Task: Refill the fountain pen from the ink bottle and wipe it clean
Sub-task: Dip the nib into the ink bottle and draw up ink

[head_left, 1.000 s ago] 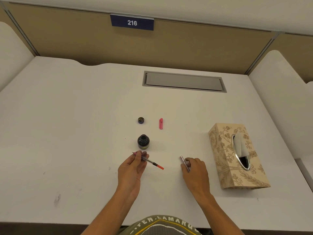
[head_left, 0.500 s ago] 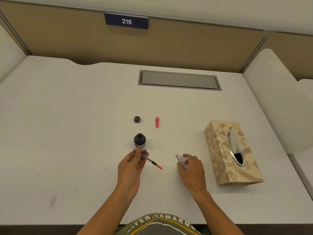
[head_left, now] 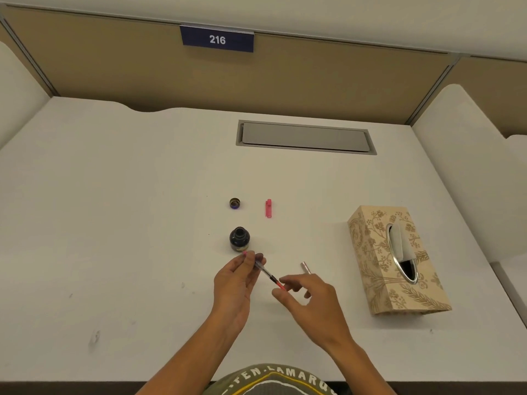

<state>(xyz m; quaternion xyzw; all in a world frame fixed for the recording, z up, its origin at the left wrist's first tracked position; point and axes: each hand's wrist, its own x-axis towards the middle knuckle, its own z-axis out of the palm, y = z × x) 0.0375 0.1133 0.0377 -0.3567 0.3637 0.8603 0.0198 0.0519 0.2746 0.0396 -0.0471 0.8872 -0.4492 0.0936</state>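
My left hand (head_left: 235, 283) grips the pen's inner section (head_left: 268, 273), a thin clear tube with a red end pointing right and toward me. The open dark ink bottle (head_left: 239, 238) stands just beyond my left fingers. My right hand (head_left: 309, 300) hovers with fingers apart, its fingertips close to the red end of the tube; whether they touch it I cannot tell. The pinkish metallic pen barrel (head_left: 305, 266) lies on the white desk (head_left: 114, 223) just beyond my right hand. The bottle's cap (head_left: 234, 203) and the pink pen cap (head_left: 268, 208) lie farther back.
A patterned tissue box (head_left: 396, 260) with a tissue sticking out stands to the right. A grey cable hatch (head_left: 305, 137) is set in the desk at the back. Beige partitions and white side panels enclose the desk.
My right hand has let go of the pen barrel, left it on the desk, and moved left toward the red end of the pen section. My left hand keeps holding the section.
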